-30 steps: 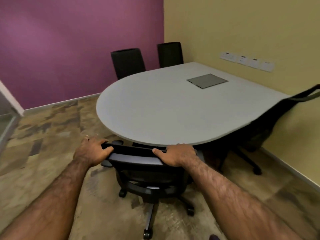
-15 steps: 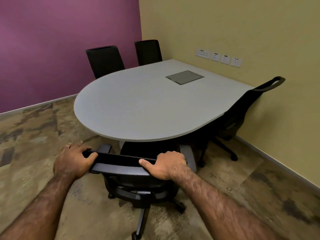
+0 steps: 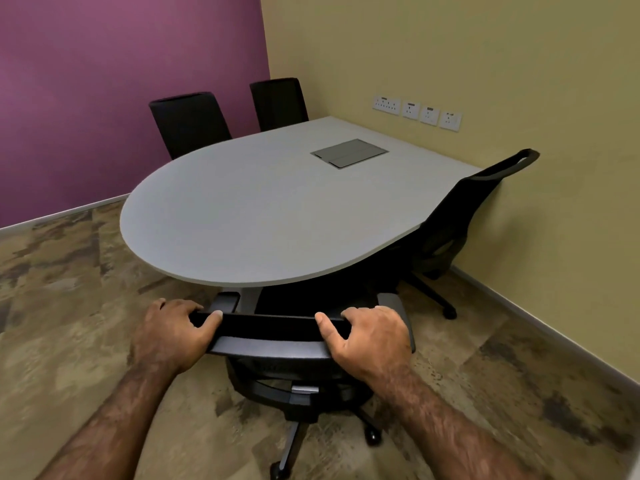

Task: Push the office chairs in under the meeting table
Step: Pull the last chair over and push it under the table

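Observation:
A black office chair (image 3: 270,341) stands in front of me at the rounded near end of the grey meeting table (image 3: 249,216). My left hand (image 3: 169,336) grips the left end of its top rail, and my right hand (image 3: 372,339) grips the right end. The chair's armrests sit right at the table's edge and its seat is hidden under the tabletop. Another black mesh chair (image 3: 457,216) is tucked in at the table's right side, beside the wall. Two more black chairs (image 3: 188,124) (image 3: 278,103) stand at the far side.
A grey hatch (image 3: 349,153) is set into the tabletop. Wall sockets (image 3: 417,112) line the yellow wall on the right. A purple wall closes the far left. Patterned brown carpet (image 3: 69,306) spreads to the left of the table.
The view has swung back and forth while both hands kept their grip on the top rail. The chair stays at the table's near edge, its armrests now at the rim.

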Demonstrator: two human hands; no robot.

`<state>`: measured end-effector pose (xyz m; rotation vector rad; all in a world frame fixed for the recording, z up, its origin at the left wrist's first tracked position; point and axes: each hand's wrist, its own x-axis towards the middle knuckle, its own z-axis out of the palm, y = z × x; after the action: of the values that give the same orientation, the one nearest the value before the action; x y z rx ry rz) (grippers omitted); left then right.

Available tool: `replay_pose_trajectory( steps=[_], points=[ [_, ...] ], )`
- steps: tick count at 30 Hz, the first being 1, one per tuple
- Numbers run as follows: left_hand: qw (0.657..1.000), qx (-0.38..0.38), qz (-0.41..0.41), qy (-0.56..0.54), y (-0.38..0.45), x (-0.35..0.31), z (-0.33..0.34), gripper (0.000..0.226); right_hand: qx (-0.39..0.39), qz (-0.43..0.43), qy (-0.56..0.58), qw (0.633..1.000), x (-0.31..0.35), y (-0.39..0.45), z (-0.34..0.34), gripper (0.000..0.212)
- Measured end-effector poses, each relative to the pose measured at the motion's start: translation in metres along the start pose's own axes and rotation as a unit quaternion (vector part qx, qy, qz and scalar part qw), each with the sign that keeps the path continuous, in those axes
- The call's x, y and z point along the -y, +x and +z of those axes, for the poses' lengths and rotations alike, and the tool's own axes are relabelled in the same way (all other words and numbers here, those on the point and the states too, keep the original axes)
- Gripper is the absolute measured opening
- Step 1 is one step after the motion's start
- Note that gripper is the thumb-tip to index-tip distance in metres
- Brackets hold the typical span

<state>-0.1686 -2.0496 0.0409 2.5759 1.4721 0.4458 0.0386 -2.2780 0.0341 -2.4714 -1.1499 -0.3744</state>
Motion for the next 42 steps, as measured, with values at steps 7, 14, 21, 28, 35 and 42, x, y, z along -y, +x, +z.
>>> replay_pose_trajectory(
  steps=[7,14,21,28,35,42],
  points=[
    [0.999,-0.024,0.03,0.018,-0.025,-0.066,0.015,0.064,-0.019,-0.041,0.045,0.998,-0.093,0.04,-0.01,0.074],
    [0.999,-0.037,0.023,0.013,-0.028,-0.14,0.039,0.06,0.007,-0.039,0.119,0.992,-0.177,0.093,-0.017,0.063],
    [0.998,-0.052,-0.018,0.001,0.004,-0.18,0.05,0.06,-0.013,-0.004,0.18,0.984,-0.209,0.149,-0.002,0.059],
    [0.998,-0.06,-0.023,0.014,0.036,-0.2,0.064,0.058,0.025,-0.011,0.189,0.982,-0.225,0.2,0.021,0.049],
    [0.996,-0.072,-0.043,0.007,0.083,-0.221,0.066,0.062,0.044,0.003,0.193,0.98,-0.228,0.26,0.026,0.056],
    [0.995,-0.083,-0.052,0.004,0.114,-0.246,0.086,0.064,0.05,0.028,0.212,0.976,-0.249,0.299,0.041,0.049]
  ],
)
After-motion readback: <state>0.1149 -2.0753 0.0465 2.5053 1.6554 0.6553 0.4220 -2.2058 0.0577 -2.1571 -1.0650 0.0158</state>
